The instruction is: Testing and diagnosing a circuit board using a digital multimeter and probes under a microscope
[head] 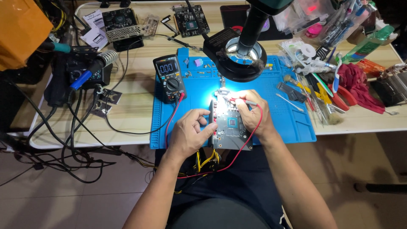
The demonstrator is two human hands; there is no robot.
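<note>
A grey circuit board (231, 127) with a green chip lies on the blue work mat (288, 114) under a bright lamp. My left hand (188, 133) grips the board's left edge, fingers curled onto it. My right hand (250, 111) holds a red-wired test probe (248, 102), its tip touching the board's lit upper part. The red lead loops down past my right wrist. A black multimeter (169, 78) with a lit blue screen stands left of the board.
A black microscope head with ring light (239, 53) hangs over the mat. A soldering station (78, 76) with cables sits left. Other circuit boards (123, 23) lie at the back. Tweezers, tools, a red cloth (358, 87) and bottles crowd the right.
</note>
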